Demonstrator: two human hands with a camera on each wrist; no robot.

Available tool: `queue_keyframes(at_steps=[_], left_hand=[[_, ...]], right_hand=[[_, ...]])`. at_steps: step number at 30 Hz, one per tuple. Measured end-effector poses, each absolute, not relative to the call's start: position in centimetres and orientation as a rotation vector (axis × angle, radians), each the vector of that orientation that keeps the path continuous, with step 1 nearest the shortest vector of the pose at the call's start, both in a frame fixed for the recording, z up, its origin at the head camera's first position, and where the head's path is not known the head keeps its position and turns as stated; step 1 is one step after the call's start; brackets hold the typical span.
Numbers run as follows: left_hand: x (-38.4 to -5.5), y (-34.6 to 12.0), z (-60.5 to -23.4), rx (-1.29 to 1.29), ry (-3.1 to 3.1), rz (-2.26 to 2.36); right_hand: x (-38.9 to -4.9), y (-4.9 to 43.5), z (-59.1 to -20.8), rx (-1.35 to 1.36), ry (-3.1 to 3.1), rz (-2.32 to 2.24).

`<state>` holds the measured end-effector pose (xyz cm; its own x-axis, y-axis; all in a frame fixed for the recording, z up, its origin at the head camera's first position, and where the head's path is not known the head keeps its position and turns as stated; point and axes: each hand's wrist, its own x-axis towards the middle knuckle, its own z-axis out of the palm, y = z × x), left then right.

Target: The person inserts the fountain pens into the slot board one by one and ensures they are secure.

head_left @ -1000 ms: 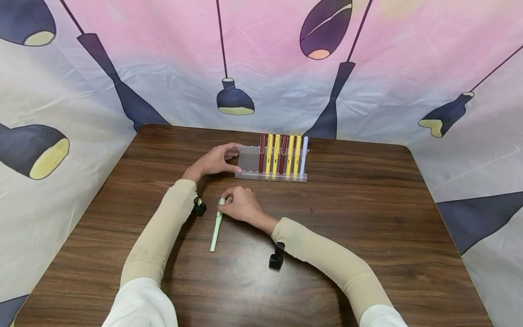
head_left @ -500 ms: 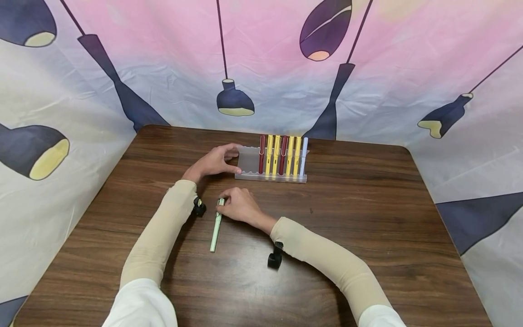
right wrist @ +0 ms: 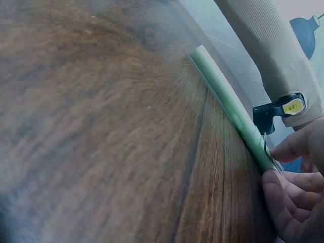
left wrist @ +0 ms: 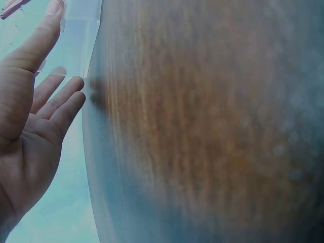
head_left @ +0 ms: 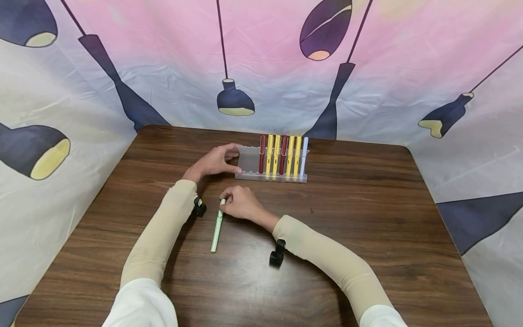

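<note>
A clear plastic pen rack [head_left: 249, 159] stands at the back of the brown table. My left hand [head_left: 214, 160] holds its left end, thumb at the front ledge and the other fingers toward the back. In the left wrist view, the thumb and fingers straddle the clear plastic [left wrist: 81, 43]. Nearer to me, a pale green pen [head_left: 217, 230] slants over the tabletop. My right hand [head_left: 242, 203] pinches it at the capped, clip end, between thumb and fingers. The right wrist view has the green pen [right wrist: 223, 96] close over the wood, its clip beside the fingertips.
Upright in the rack's middle and right part are several yellow pens [head_left: 289, 156], two dark red pens [head_left: 262, 154] and a light blue pen [head_left: 304, 156]. The rack's left slots hold no pens. A printed cloth [head_left: 278, 91] hangs behind the table [head_left: 359, 204].
My right hand has shifted slightly left and then back right, with the green pen tilting a little along with it. My left hand and the rack have stayed put.
</note>
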<state>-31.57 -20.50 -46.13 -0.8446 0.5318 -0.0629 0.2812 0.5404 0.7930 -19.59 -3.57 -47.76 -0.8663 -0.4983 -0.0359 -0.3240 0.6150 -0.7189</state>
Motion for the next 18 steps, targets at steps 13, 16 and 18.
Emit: queue_keyframes(at_steps=[13,16,18], left_hand=[[-31.60,-20.43,-46.12,0.695,2.500,1.194],[-31.54,-20.42,-46.07,0.701,2.495,1.205],[-31.51,-20.40,-46.06,0.705,2.491,1.213]], right_hand=[[-19.52,-2.83,-47.65,-0.661,2.575,-1.138],[-19.46,-2.69,-47.67,-0.651,2.574,-1.146],[-19.42,-2.64,-47.66,-0.647,2.584,-1.144]])
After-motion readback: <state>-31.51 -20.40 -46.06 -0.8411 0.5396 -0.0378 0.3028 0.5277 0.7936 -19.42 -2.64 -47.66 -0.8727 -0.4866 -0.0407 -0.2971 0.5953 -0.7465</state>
